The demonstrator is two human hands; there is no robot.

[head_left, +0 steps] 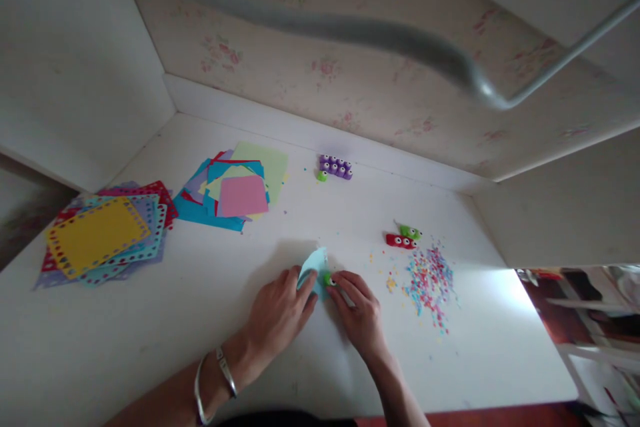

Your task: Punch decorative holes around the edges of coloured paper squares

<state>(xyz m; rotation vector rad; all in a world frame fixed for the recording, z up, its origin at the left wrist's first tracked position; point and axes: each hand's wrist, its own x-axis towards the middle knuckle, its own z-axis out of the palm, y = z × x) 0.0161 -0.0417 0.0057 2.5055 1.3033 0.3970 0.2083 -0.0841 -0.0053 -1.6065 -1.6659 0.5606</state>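
Observation:
A light blue sheet of paper (313,267) stands partly raised at the table's front middle, curved upward on its left side. My left hand (286,303) is closed on it, thumb and fingers along its lower left part. At the sheet's right edge sits a small green paper punch (329,279) with a white eye on it. My right hand (357,310) grips this punch between thumb and fingers, so most of it is hidden. Whether the punch's slot is around the paper edge I cannot tell.
Hole-edged cards (100,237) lie piled at left, plain coloured paper (244,197) beside them. Purple punches (336,167) and a green one (322,176) stand near the wall. Red (401,241) and green punches (410,232) lie by scattered confetti (431,280). A grey rod (350,25) crosses overhead.

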